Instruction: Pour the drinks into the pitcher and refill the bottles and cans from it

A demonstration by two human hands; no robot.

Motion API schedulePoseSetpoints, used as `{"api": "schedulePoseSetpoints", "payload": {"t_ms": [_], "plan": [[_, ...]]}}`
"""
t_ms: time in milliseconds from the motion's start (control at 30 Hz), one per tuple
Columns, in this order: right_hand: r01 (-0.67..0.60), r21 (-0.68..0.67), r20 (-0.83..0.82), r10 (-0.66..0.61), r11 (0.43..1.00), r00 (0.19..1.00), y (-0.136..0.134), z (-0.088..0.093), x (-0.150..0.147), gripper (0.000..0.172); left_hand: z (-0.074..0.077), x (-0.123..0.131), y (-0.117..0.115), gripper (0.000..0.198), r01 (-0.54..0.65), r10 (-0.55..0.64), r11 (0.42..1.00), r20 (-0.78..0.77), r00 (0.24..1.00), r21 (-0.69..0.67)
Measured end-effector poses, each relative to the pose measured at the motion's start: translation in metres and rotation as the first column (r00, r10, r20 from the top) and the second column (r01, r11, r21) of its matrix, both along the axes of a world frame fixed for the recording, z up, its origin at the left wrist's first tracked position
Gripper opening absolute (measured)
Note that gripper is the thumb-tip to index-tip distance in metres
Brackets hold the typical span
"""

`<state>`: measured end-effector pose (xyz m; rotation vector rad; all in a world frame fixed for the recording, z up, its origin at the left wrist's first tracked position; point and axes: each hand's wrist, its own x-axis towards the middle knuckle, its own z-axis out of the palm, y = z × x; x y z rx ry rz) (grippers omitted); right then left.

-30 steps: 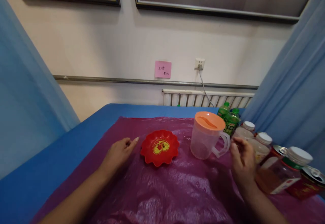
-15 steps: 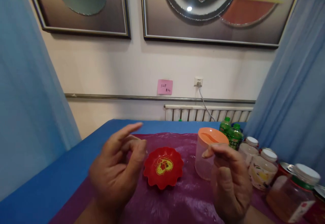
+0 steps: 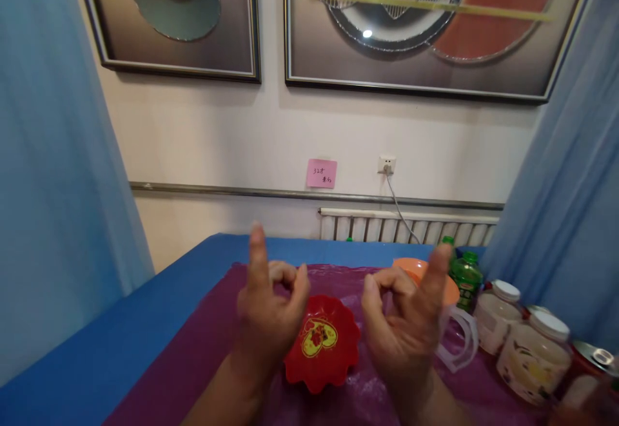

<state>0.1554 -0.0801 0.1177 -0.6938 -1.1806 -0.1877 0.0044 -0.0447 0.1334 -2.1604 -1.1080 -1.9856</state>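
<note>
My left hand (image 3: 271, 303) is raised at the left side of a red scalloped dish (image 3: 322, 342). One finger points up and the thumb meets a curled finger, with nothing visible between them. On the dish's other side, my right hand (image 3: 406, 316) is held much the same way, also with nothing in it. Behind it stands a clear plastic pitcher (image 3: 459, 342) with an orange lid (image 3: 411, 263), partly hidden by that hand. The dish has a yellow heart-shaped print inside and is overlapped by my left hand at its left edge.
Purple plastic sheeting (image 3: 213, 336) covers part of the blue table (image 3: 120, 323). At the right stand a green bottle (image 3: 468, 278), a white-lidded jar (image 3: 498, 319), a larger patterned jar (image 3: 534, 358) and a can (image 3: 587, 365). Blue curtains (image 3: 570, 207) hang on both sides.
Both hands have turned upright and come closer together, each with a finger pointing up and the thumb brought to a curled finger. The view has shifted, so the table items appear lower.
</note>
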Motion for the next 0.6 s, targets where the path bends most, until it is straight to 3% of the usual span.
{"api": "schedulePoseSetpoints", "payload": {"t_ms": [133, 233, 600], "plan": [[0.110, -0.204, 0.066, -0.099, 0.973, 0.993, 0.035, -0.017, 0.016, 0.088, 0.000, 0.001, 0.027, 0.091, -0.088, 0.080, 0.979, -0.049, 0.996, -0.186], [0.133, -0.303, 0.067, -0.118, 0.944, 0.991, 0.046, -0.022, 0.026, 0.089, 0.000, 0.002, 0.024, 0.092, -0.096, 0.094, 0.985, -0.023, 0.995, -0.143], [0.033, -0.343, 0.016, -0.029, 0.939, 0.999, 0.043, -0.021, 0.026, 0.086, -0.006, 0.007, 0.027, 0.090, -0.106, 0.096, 0.982, -0.067, 0.993, -0.157]]}}
